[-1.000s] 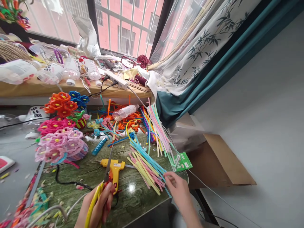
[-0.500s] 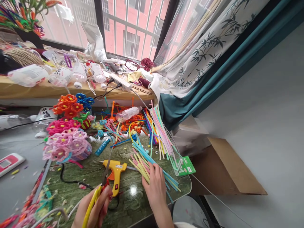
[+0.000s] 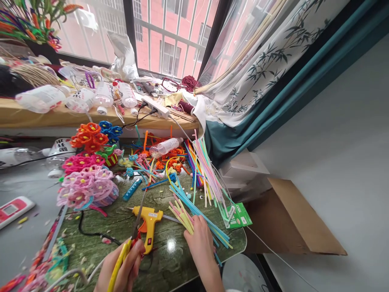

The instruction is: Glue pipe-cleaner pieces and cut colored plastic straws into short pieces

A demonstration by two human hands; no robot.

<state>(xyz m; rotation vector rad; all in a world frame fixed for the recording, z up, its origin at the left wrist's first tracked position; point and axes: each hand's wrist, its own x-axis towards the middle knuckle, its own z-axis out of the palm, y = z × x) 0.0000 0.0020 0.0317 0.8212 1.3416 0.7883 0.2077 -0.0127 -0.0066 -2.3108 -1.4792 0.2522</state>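
Note:
My left hand point(image 3: 123, 263), at the bottom, is closed around scissors point(image 3: 116, 268) with yellow and red handles. Their blades point up and away from me, passing in front of a yellow glue gun point(image 3: 150, 221) that lies on the table. My right hand point(image 3: 200, 239) has its fingers curled over the near end of a small bunch of yellow and pink pipe cleaners point(image 3: 181, 213); the fingertips are partly hidden. Beside and partly beneath that hand lies a bunch of light blue pipe cleaners point(image 3: 194, 207). A longer pastel bunch point(image 3: 208, 174) sits farther back.
Pipe-cleaner flowers in pink point(image 3: 88, 186) and orange point(image 3: 89, 136) stand on the left. A plastic bottle point(image 3: 165, 147) lies among scraps at the back. A green package point(image 3: 238, 215) rests by the right edge, with an open cardboard box point(image 3: 304, 219) beyond. A blue ruler-like piece point(image 3: 132, 189) lies centrally.
My right hand's fingers have curled in more tightly over the yellow and pink pipe cleaners. My left hand keeps the scissors in nearly the same place. The view has shifted slightly.

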